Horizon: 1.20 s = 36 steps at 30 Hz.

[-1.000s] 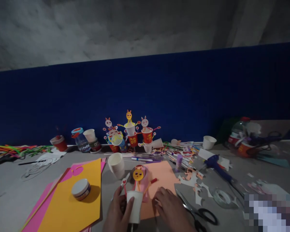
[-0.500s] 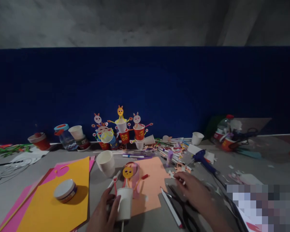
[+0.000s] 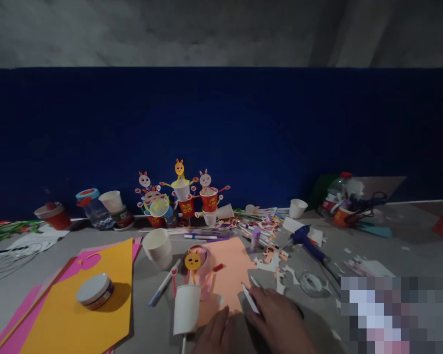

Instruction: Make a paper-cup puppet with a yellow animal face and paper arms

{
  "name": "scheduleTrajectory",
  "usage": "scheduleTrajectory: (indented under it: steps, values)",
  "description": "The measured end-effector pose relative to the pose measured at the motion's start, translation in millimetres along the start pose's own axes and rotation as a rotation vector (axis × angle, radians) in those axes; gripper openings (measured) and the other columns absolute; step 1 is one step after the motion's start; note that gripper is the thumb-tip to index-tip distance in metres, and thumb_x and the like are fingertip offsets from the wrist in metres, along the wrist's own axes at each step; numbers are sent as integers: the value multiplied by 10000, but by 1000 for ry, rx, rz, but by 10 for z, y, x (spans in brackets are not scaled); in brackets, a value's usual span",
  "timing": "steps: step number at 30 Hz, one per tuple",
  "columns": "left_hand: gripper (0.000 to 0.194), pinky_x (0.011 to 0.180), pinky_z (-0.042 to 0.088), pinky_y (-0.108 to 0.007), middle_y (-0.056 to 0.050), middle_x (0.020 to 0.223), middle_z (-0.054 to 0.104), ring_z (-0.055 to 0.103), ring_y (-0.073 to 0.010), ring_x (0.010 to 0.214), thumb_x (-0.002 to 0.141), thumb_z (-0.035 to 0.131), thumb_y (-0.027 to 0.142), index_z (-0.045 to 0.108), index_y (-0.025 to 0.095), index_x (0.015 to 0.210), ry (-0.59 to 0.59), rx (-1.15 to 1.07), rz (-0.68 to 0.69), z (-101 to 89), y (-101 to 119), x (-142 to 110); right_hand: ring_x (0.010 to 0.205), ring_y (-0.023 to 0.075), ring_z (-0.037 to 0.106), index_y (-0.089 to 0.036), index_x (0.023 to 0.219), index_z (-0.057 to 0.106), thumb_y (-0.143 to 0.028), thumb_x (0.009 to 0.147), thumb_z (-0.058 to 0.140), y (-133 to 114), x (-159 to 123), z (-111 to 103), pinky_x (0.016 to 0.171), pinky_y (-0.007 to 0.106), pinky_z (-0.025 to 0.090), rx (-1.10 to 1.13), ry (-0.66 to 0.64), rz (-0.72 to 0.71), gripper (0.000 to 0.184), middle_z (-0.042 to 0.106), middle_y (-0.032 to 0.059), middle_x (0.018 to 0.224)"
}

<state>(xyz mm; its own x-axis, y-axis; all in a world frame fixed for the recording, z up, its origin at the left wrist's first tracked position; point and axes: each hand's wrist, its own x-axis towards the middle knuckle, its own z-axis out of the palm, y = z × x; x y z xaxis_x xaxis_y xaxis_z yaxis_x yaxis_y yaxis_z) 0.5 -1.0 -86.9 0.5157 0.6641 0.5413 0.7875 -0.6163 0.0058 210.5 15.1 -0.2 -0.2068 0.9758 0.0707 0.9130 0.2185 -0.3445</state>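
A white paper cup (image 3: 186, 309) stands near the table's front edge, with a yellow bunny face (image 3: 192, 260) on a stick rising from it. My left hand (image 3: 216, 332) lies just right of the cup on the peach paper sheet (image 3: 231, 270), fingers stretched flat and apart from the cup. My right hand (image 3: 280, 319) is beside it, fingers curled over a white pen (image 3: 250, 298) whose tip pokes out toward the peach sheet.
A stack of white cups (image 3: 157, 247) and a round tape tin (image 3: 95, 291) on a yellow sheet (image 3: 70, 314) lie to the left. Paper scraps, a clear tape roll (image 3: 312, 282) and a blue glue gun (image 3: 308, 241) are to the right. Finished cup figures (image 3: 180, 196) line the blue wall.
My left hand let go of the white cup and moved right onto the peach sheet. My right hand came back from the scraps on the right and closed over the white pen.
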Motion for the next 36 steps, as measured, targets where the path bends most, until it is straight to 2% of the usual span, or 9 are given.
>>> scheduleTrajectory:
  steps: [5, 7, 10, 12, 14, 21, 25, 30, 36]
  values:
    - [633, 849, 579, -372, -201, 1270, 705, 689, -339, 1111, 756, 705, 381, 561, 113, 1311, -15, 169, 114, 158, -167, -9, 846, 274, 726, -251, 1190, 680, -69, 789, 529, 71, 16, 125, 736, 323, 498, 110, 11, -30, 466, 775, 70, 954]
    - [638, 831, 565, -367, -187, 1237, 725, 692, -327, 1091, 759, 700, 389, 563, 109, 1315, -9, 154, 89, 163, -192, -6, 788, 234, 696, -276, 1125, 705, -121, 779, 530, 143, -2, 112, 716, 300, 487, 372, 29, -23, 418, 756, 30, 888]
    - [597, 796, 553, -343, -142, 1202, 749, 701, -293, 1045, 775, 702, 410, 585, 146, 1297, 1, 111, 114, 193, -128, -35, 715, 214, 651, -250, 921, 733, -297, 777, 576, 202, -47, 55, 640, 286, 478, 967, -36, 77, 218, 705, 21, 791]
    - [576, 826, 553, -352, -121, 1240, 734, 699, -292, 1043, 769, 710, 428, 597, 185, 1278, -22, 92, 110, 215, -60, -73, 687, 213, 637, -242, 940, 721, -401, 770, 600, 184, -69, 15, 605, 293, 477, 1344, -91, 172, 262, 687, 31, 787]
    - [568, 872, 554, -372, -117, 1310, 696, 688, -304, 1079, 751, 720, 372, 587, 210, 1279, -58, 97, 45, 219, -14, -110, 639, 196, 609, -243, 1005, 700, -462, 760, 633, 127, -56, -1, 582, 294, 468, 1557, -97, 207, 336, 667, 29, 769]
    - [750, 966, 550, -386, -136, 1406, 621, 614, -317, 1225, 689, 648, 182, 466, 170, 1416, -195, 5, 28, 58, -49, -103, 416, 104, 370, -233, 712, 525, -546, 792, 667, -93, 196, 211, 440, 223, 315, 1292, 89, 154, 353, 392, -101, 467]
    - [719, 965, 559, -393, -137, 1363, 646, 624, -318, 1191, 691, 646, 181, 495, 144, 1393, -195, -19, 6, -13, 8, -40, 394, 113, 403, -222, 817, 559, -456, 861, 548, -140, 249, 276, 409, 224, 338, 1230, 51, 146, 239, 502, -78, 512]
    - [616, 976, 549, -424, -126, 1309, 664, 613, -322, 1184, 666, 652, 151, 598, 176, 1279, -171, -78, -161, -60, 177, -1, 584, 151, 523, -217, 733, 566, -229, 783, 574, -159, 258, 299, 570, 257, 416, 1077, 127, 90, 52, 544, -47, 632]
    - [591, 935, 574, -436, -142, 1263, 672, 614, -331, 1158, 659, 657, 162, 611, 145, 1248, -152, -61, -177, -105, 268, 13, 657, 168, 529, -230, 703, 526, -177, 782, 563, -150, 207, 433, 623, 265, 401, 939, 180, 51, 103, 539, -47, 662]
